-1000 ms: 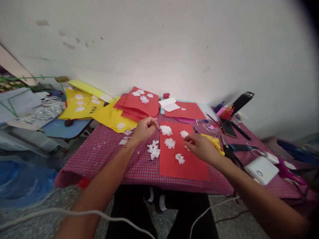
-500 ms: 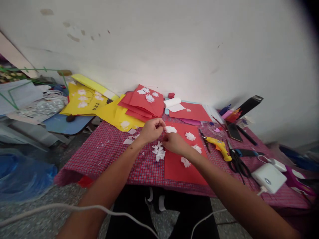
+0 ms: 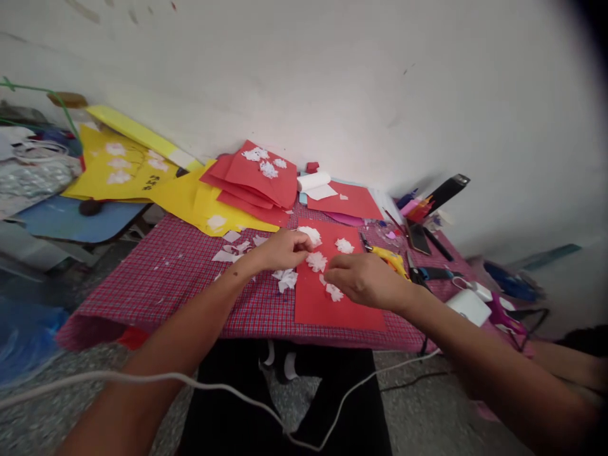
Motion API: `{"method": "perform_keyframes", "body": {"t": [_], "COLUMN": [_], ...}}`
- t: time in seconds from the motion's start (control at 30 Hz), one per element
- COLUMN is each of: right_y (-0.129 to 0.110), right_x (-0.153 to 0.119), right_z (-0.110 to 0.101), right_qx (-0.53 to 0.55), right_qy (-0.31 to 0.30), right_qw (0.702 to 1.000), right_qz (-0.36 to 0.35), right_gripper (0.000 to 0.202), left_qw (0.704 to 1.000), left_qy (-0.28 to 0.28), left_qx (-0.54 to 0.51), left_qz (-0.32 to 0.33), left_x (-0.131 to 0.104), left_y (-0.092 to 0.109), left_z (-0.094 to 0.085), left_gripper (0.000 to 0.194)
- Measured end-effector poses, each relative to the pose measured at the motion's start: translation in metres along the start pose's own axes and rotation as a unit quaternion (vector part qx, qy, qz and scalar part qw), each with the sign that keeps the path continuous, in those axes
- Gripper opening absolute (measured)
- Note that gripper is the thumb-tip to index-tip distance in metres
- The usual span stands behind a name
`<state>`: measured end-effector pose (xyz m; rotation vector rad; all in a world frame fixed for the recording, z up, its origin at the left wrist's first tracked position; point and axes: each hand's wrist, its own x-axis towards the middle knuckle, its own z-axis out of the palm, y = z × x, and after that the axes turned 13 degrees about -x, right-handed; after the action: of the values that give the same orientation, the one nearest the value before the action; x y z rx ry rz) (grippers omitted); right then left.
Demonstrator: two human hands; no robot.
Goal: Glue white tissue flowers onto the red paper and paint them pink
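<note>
A red paper sheet (image 3: 311, 307) lies before me with several white crumpled-paper flowers on it. My left hand (image 3: 287, 249) is over its left edge, fingers loosely curled, thumb and fingertips a little apart beside a white paper flower (image 3: 316, 261). My right hand (image 3: 358, 275) hovers over the sheet, fingers pinched together, with a small white paper piece (image 3: 323, 278) at the tips. Beneath that hand another white flower (image 3: 335, 292) partly shows. Left of the sheet sit a loose bunch of white paper petals (image 3: 285, 280) and white scraps (image 3: 228, 254).
Behind are stacked red sheets (image 3: 266, 183), yellow paper (image 3: 190, 206) and a white paper roll (image 3: 313, 182). A yellow glue gun (image 3: 390, 258), scissors (image 3: 414, 273) and a white adapter (image 3: 468, 307) lie at right. A white cable (image 3: 190, 382) crosses my lap. Another person's arm (image 3: 570, 367) shows at right.
My hands have moved apart, the right one going rightward and toward me over the red sheet. A white flower between them now shows. The view has shifted to the right.
</note>
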<state>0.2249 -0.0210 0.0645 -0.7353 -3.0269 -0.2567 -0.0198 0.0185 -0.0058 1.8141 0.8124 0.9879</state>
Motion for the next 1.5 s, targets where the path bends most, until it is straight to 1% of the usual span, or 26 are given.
{"method": "perform_keyframes", "body": {"t": [0.03,0.1,0.2,0.27,0.37,0.47,0.57,0.7,0.77,0.8,0.83,0.9,0.97,1.0,1.1,1.13,1.2,1.3,1.37,1.43,1.5], "right_y": [0.000,0.001,0.001,0.001,0.000,0.000,-0.002,-0.007,-0.010,-0.011,-0.013,-0.014,-0.014,-0.014,-0.013,-0.013,-0.013,-0.013,-0.012,-0.011,-0.011], "right_x": [-0.004,-0.010,-0.015,-0.017,-0.019,-0.019,-0.016,-0.008,-0.009,-0.012,-0.017,-0.034,-0.057,-0.068,-0.095,-0.100,-0.104,-0.103,-0.102,-0.103,-0.104], "right_z": [0.000,0.001,0.008,0.014,0.024,0.031,0.034,0.035,0.034,0.034,0.033,0.036,0.045,0.052,0.075,0.082,0.092,0.095,0.094,0.092,0.092], "right_qx": [-0.011,-0.015,0.025,0.062,0.100,0.116,0.123,0.118,0.130,0.140,0.150,0.170,0.186,0.194,0.215,0.220,0.226,0.233,0.243,0.256,0.266], "right_qy": [-0.004,0.014,0.073,0.104,0.139,0.158,0.157,0.166,0.167,0.171,0.178,0.196,0.209,0.208,0.187,0.181,0.172,0.170,0.176,0.187,0.197], "right_qw": [1.000,1.000,0.997,0.992,0.984,0.980,0.979,0.978,0.975,0.972,0.967,0.951,0.934,0.929,0.920,0.918,0.916,0.915,0.913,0.907,0.902], "right_qz": [-0.013,-0.018,0.014,0.035,0.047,0.045,0.040,0.046,0.060,0.079,0.105,0.170,0.222,0.237,0.269,0.275,0.282,0.282,0.278,0.276,0.276], "right_gripper": [0.028,0.028,0.025,0.023,0.021,0.020,0.020,0.021,0.020,0.020,0.021,0.020,0.014,0.013,0.013,0.013,0.014,0.014,0.013,0.013,0.013], "left_qw": [1.000,0.998,0.986,0.973,0.951,0.934,0.934,0.950,0.955,0.959,0.963,0.972,0.980,0.983,0.990,0.991,0.988,0.979,0.969,0.960,0.954], "left_qy": [-0.020,-0.068,-0.150,-0.188,-0.222,-0.225,-0.210,-0.187,-0.180,-0.171,-0.157,-0.111,-0.053,-0.026,0.044,0.073,0.107,0.132,0.134,0.125,0.117], "left_qx": [0.002,-0.010,-0.075,-0.128,-0.206,-0.266,-0.278,-0.235,-0.217,-0.210,-0.202,-0.186,-0.168,-0.153,-0.074,-0.035,0.046,0.145,0.204,0.248,0.274], "left_qz": [0.002,0.004,-0.005,-0.024,-0.059,-0.076,-0.079,-0.085,-0.089,-0.089,-0.089,-0.088,-0.091,-0.094,-0.110,-0.111,-0.105,-0.063,-0.040,-0.029,-0.027], "left_x": [-0.001,-0.003,-0.006,-0.007,-0.006,-0.006,-0.006,-0.005,-0.004,-0.003,-0.003,-0.003,-0.008,-0.012,-0.031,-0.038,-0.051,-0.063,-0.067,-0.071,-0.078], "left_y": [0.002,0.008,0.017,0.022,0.023,0.017,0.012,0.010,0.011,0.011,0.011,0.013,0.016,0.019,0.032,0.037,0.045,0.045,0.038,0.032,0.031], "left_z": [0.001,0.004,0.007,0.009,0.010,0.012,0.012,0.012,0.011,0.010,0.010,0.010,0.012,0.014,0.030,0.039,0.059,0.090,0.104,0.111,0.113], "left_gripper": [0.018,0.020,0.022,0.023,0.026,0.028,0.027,0.022,0.020,0.020,0.019,0.018,0.017,0.017,0.014,0.012,0.010,0.009,0.009,0.008,0.008]}}
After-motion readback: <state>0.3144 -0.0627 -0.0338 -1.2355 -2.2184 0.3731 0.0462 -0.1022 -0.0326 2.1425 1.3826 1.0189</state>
